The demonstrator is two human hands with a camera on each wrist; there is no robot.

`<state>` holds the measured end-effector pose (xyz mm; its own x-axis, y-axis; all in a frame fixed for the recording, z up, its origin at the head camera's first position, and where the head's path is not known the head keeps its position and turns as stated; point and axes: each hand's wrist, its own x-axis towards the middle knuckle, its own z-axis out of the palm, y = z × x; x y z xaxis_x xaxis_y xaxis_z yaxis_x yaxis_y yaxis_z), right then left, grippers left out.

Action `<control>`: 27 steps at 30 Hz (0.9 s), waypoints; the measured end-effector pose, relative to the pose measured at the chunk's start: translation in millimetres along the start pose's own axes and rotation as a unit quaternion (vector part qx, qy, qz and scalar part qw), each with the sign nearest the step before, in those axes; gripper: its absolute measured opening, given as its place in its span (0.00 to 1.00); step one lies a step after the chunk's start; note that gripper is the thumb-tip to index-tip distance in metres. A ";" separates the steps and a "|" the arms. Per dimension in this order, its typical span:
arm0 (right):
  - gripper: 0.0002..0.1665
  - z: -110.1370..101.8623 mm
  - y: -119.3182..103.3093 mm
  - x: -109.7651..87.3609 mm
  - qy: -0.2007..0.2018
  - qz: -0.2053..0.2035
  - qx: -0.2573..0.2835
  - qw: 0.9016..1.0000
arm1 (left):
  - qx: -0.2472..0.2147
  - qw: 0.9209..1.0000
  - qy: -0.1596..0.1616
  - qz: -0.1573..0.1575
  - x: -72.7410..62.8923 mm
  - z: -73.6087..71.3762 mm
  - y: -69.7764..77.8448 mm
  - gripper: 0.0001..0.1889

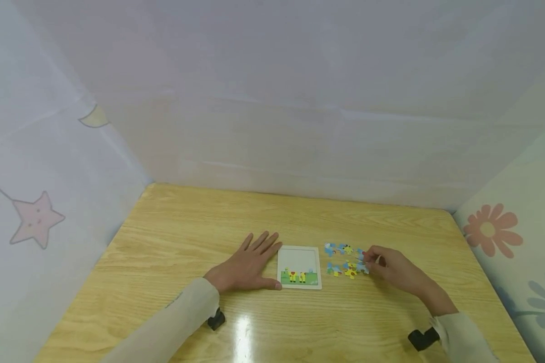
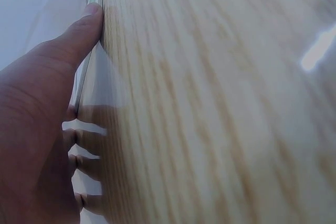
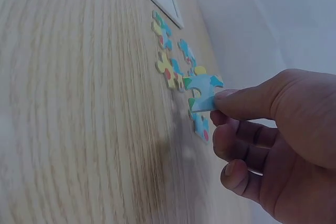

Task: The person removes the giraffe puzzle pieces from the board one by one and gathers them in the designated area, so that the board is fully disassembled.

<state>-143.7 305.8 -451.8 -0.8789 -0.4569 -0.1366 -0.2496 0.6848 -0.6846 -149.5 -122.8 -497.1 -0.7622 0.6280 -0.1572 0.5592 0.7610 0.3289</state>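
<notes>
My left hand [image 1: 247, 264] lies flat with spread fingers at the left side of a small white-framed puzzle tray [image 1: 298, 253]. Its thumb [image 2: 86, 27] rests along the tray's edge in the left wrist view. A green strip with yellow figures fills the tray's lower part; the upper part is pale. To the right, my right hand [image 1: 392, 269] pinches a light blue jigsaw piece [image 3: 202, 98] with green corners between thumb and index finger, the other fingers curled loosely below. Several loose jigsaw pieces [image 3: 167, 72] in blue, yellow and red lie just beyond the held one.
The loose pieces form two rough rows [image 1: 347, 249] between the tray and my right hand. The wooden table [image 1: 200, 217] meets pale fabric walls at the back and both sides. A glare spot shows near the front.
</notes>
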 end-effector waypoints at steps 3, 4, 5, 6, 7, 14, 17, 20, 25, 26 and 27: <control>0.05 -2.3 1.9 -2.1 0.000 0.005 -0.003 1.000 | -0.001 1.000 0.002 0.000 0.1 -1.7 0.4 0.58; 0.05 -3.0 2.9 -2.8 -0.001 0.007 -0.004 1.000 | 0.001 1.000 0.002 0.000 0.0 -2.5 0.7 0.58; 0.05 -3.6 4.0 -3.5 -0.001 0.008 -0.003 1.000 | 0.001 1.000 0.002 0.000 0.1 -3.1 1.0 0.58; 0.05 -3.9 5.2 -4.2 -0.001 0.010 -0.001 1.000 | 0.002 1.000 0.002 -0.001 0.5 -3.1 0.6 0.59; 0.04 -4.2 6.6 -4.8 -0.002 0.012 0.001 1.000 | 0.002 1.000 0.003 0.000 0.6 -3.3 0.5 0.58; 0.04 -1.9 17.1 -5.2 -0.008 0.026 0.000 1.000 | 0.001 1.000 0.003 -0.001 1.3 -2.2 -0.6 0.59; 0.04 0.3 18.3 -4.7 -0.011 0.035 0.006 0.999 | 0.001 1.000 0.001 -0.002 1.3 -1.6 -0.7 0.59; 0.05 2.6 17.4 -4.3 -0.007 0.035 0.008 0.999 | -0.001 1.000 0.002 -0.003 0.8 -1.1 -0.2 0.58; 0.09 4.9 16.1 -4.7 0.007 0.035 0.000 0.999 | -0.005 1.000 0.000 -0.003 -0.5 -1.5 1.3 0.58; 0.09 5.2 16.1 -4.7 0.010 0.040 -0.001 0.999 | -0.005 1.000 -0.001 -0.003 -0.6 -1.6 1.6 0.58; 0.10 5.3 16.2 -4.7 0.012 0.039 -0.003 0.999 | -0.006 1.000 -0.001 -0.003 -0.8 -2.0 2.0 0.58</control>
<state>-141.4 316.1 -465.9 -0.9054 -0.3878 -0.1728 -0.1815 0.7216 -0.6681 -148.4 -122.1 -494.5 -0.7646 0.6237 -0.1621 0.5508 0.7631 0.3382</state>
